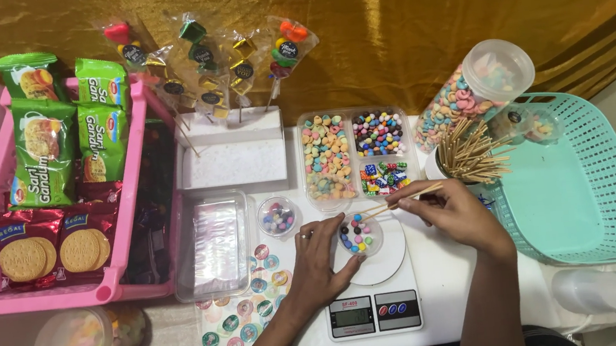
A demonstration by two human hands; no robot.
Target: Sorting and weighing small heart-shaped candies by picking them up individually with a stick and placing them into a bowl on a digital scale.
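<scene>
Right hand [453,211] closed in a pinch on a thin wooden skewer [395,203], with the free end pointing left and a little near, over the small round dish [360,234] of coloured candy balls. Left hand [317,260] open, palm down, fingers spread, with the fingertips touching the left rim of the same dish (holding nothing, only steadying, as it seems).

Judged as the step of loading: bare skewer, no candy on it yet, tip just above the balls. For the next move, probably a need for a fine aim of the tip at one ball, and for a firm hold on the dish, because of the light dish and the round candies, which roll away easily.

Dish on the round white plate of the kitchen scale [370,296], between the two hands: touching the left one, just left of the right one and under its skewer. Right of the right hand, close by, a cup of spare skewers [470,154]; beyond it a teal basket [591,181]. Far from the dish, a divided clear tray [355,153] with ring candies and beads. Left of the dish, a second small dish [277,216]; near to that, a sheet of round stickers [242,309]. At the far side, wrapped candy sticks [235,58] standing in a white block [233,154].
</scene>
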